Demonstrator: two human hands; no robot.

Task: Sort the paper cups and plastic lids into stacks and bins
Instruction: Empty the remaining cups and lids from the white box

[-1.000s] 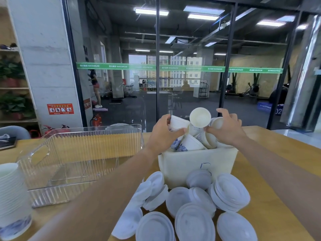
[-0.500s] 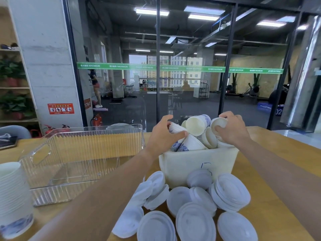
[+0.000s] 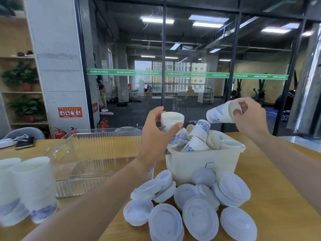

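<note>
- The single paper cup (image 3: 220, 114) lies tilted nearly on its side in the air, its long axis running left to right, base toward the left and open mouth toward the right.
- The right hand (image 3: 250, 117) pinches this cup at the rim, thumb and fingertips curled over the mouth, above the right half of the white bin (image 3: 205, 164).
- A short nested stack of cups (image 3: 172, 121) stands upright, mouth up, with its long axis vertical.
- The left hand (image 3: 154, 136) grips that stack from the left, fingers behind it and thumb across its lower front, just above the bin's left edge.
- The two hands are apart, the held cup higher and to the right of the stack.
- The white bin on the wooden table (image 3: 281, 197) holds a jumble of loose cups (image 3: 196, 136) pointing various ways, some on their sides.
- Plastic lids (image 3: 199, 211) lie heaped on the table against the bin's near side, several overlapping.
- A clear plastic basket (image 3: 97, 153) sits to the left of the bin; the left forearm crosses in front of its right end.
- Tall cup stacks (image 3: 33, 186) stand upright at the table's left edge, well apart from the hands.
- A phone (image 3: 24, 142) lies at the far left.
</note>
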